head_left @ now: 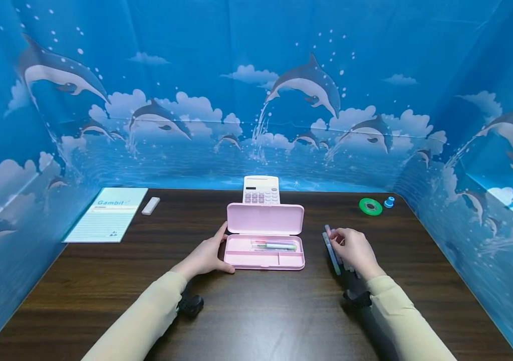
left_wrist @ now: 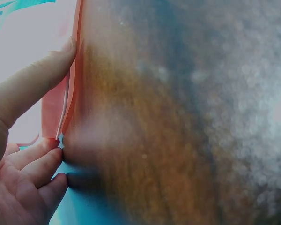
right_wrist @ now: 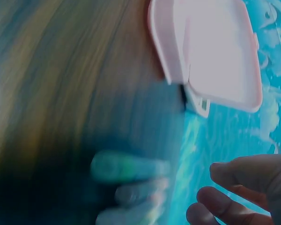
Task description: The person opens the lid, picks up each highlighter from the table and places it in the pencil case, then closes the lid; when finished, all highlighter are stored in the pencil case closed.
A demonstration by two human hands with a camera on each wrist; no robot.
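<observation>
A pink pencil case [head_left: 238,256] lies open in the middle of the dark wooden table, its lid [head_left: 265,219] standing up at the back. A few coloured pens [head_left: 275,245] lie in its tray. My left hand [head_left: 221,250] rests against the case's left side, the thumb along the edge [left_wrist: 68,101] and the fingers at the front corner. To the right of the case, several pens [head_left: 331,250] lie on the table. My right hand [head_left: 338,239] hovers over them with loosely bent fingers [right_wrist: 234,176], and the blurred pens [right_wrist: 131,168] lie apart from the fingertips.
A white calculator [head_left: 261,189] stands behind the case. A notepad [head_left: 107,214] and a white eraser [head_left: 150,205] lie at the back left. A green tape roll [head_left: 370,206] and a small blue object [head_left: 389,201] sit at the back right. Blue dolphin-print walls enclose the table [head_left: 256,321].
</observation>
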